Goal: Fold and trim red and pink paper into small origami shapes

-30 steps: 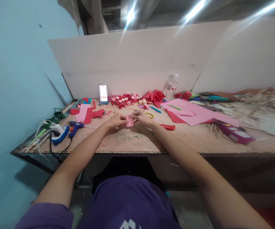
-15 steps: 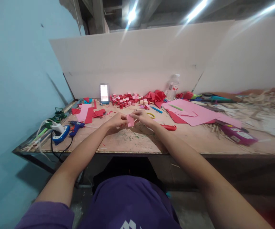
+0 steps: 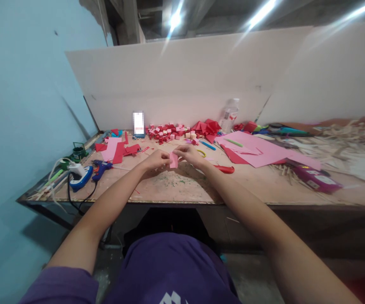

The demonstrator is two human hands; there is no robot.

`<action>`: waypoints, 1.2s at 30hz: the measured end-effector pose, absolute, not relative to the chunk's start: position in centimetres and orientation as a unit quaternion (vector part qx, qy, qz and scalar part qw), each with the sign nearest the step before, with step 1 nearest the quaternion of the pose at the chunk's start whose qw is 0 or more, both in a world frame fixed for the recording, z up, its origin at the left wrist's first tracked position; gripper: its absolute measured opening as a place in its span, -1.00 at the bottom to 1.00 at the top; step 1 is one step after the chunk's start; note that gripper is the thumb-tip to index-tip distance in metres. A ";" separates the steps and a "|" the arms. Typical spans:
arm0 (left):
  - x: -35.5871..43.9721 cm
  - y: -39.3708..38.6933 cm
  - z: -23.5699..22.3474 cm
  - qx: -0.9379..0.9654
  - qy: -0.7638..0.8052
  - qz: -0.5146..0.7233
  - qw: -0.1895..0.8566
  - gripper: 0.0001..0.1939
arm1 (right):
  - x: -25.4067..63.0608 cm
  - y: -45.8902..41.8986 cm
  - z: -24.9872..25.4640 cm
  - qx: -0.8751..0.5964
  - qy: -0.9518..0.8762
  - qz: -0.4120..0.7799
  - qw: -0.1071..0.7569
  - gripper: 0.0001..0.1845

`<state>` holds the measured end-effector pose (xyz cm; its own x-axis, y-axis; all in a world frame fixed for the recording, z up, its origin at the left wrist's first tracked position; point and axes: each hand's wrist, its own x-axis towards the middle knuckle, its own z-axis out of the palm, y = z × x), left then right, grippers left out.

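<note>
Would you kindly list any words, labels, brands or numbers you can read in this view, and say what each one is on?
No text can be read here.
Purple packet: has a white label, too blurred to read.
Clear bottle: label too small to read.
Upright phone: screen blurred out.
Purple shirt: white mark at the frame's bottom edge, cut off, no letters legible.
Pink paper piece held between the left hand and right hand: plain.

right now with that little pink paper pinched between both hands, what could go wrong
The pink paper piece is small and held only by the fingers of the left hand and right hand, so it might crease crooked or slip. The red-handled cutter lies close to the right forearm and could get nudged. The glue gun and its cord sit near the table edge, where a snag might pull them off.
</note>
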<state>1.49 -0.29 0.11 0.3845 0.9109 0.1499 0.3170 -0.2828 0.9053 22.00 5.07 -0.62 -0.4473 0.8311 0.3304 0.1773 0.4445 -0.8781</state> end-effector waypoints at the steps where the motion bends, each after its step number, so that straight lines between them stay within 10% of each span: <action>1: 1.5 -0.3 0.1 0.720 0.425 0.353 0.419 -0.84 | 22.0 5.2 -0.7 -0.331 -0.749 0.407 0.404 -0.65; 36: 1.6 1.7 -1.0 0.722 0.418 0.405 0.376 -0.76 | 21.8 4.4 -0.5 -0.366 -0.668 0.525 0.380 -0.69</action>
<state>1.65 1.72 -0.98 0.3238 0.9067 0.2703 0.2989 -0.3691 0.8800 21.80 4.38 -0.50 -0.4437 0.8878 0.1224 0.0906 0.1803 -0.9794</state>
